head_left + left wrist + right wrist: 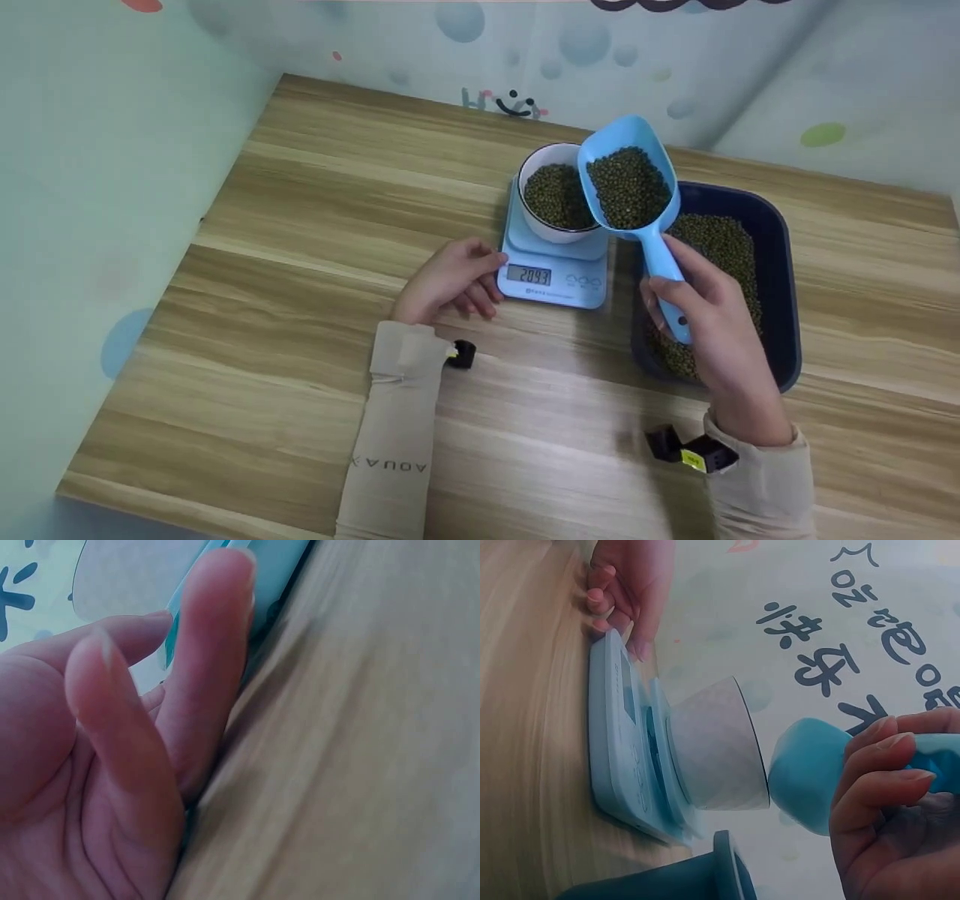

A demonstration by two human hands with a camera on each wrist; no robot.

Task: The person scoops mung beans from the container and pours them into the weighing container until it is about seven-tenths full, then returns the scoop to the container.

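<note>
My right hand [720, 315] grips the handle of a blue scoop [664, 274], which carries small green beans [628, 187]. The scoop's head is at the right rim of a white bowl [559, 234]; in the right wrist view it looks very near or touching that rim. More green beans [553, 191] lie in the bowl, which stands on a light blue kitchen scale [555, 292]. Digits reading 2093 show on its display [529, 275]; a decimal point is hard to make out. My left hand [454, 277] touches the scale's left front edge, its fingers loosely bent.
A dark blue bin [787, 300] of green beans [720, 232] stands to the right of the scale, partly under my right hand. The wooden table [300, 247] meets a printed wall [375, 37] at the back and another wall [112, 172] at the left.
</note>
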